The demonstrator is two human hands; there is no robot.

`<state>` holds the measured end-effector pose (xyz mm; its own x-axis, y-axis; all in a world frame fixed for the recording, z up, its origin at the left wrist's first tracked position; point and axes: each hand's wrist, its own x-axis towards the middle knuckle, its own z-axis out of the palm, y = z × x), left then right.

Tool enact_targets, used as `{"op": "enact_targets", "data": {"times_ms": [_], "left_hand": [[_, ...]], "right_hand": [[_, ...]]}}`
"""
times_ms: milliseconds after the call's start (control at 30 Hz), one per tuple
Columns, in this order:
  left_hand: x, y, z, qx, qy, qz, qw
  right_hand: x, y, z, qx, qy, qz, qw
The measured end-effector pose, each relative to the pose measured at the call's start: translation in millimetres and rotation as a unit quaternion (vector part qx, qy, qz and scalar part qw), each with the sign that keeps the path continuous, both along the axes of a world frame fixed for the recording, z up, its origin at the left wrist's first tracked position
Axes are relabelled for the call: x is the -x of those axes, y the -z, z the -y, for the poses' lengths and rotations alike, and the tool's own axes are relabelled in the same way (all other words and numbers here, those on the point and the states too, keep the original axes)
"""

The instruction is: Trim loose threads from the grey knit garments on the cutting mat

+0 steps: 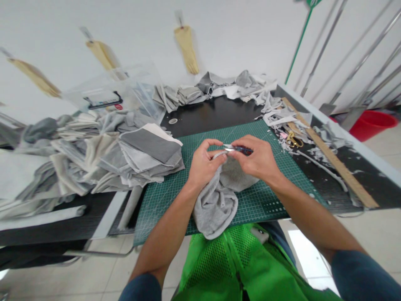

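Note:
A piece of grey knit fabric hangs in folds over the green cutting mat, its lower end reaching past the front edge of the mat. My left hand pinches the fabric's top edge between thumb and fingers. Close beside it, my right hand is closed on small thread snips with a dark blue handle. Their metal tip points left, at the fabric's edge by my left fingertips. Whether the blades are apart cannot be made out. My right thumb is also against the cloth.
Piled grey and beige fabric covers the left side, before a clear plastic bin. More folded cloth lies along the back. At right are scraps, gold-handled scissors and a long wooden ruler. A red bucket stands beyond.

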<state>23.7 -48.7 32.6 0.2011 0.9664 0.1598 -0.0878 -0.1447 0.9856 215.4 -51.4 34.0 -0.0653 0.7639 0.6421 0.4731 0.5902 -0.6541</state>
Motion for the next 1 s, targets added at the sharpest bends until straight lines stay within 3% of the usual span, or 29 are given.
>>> {"op": "enact_targets", "data": {"times_ms": [233, 400, 1000], "left_hand": [[4.3, -3.5, -0.8, 0.03, 0.009, 0.055, 0.998], [5.3, -3.0, -2.3, 0.015, -0.005, 0.037, 0.999], [6.3, -4.5, -1.9, -0.011, -0.019, 0.003, 1.0]], "right_hand": [[-7.9, -2.5, -2.7, -0.005, 0.023, -0.015, 1.0], [-6.6, -5.2, 0.8, -0.012, -0.009, 0.019, 1.0], [-7.5, -3.9, 0.4, 0.005, -0.015, 0.049, 0.999]]}}
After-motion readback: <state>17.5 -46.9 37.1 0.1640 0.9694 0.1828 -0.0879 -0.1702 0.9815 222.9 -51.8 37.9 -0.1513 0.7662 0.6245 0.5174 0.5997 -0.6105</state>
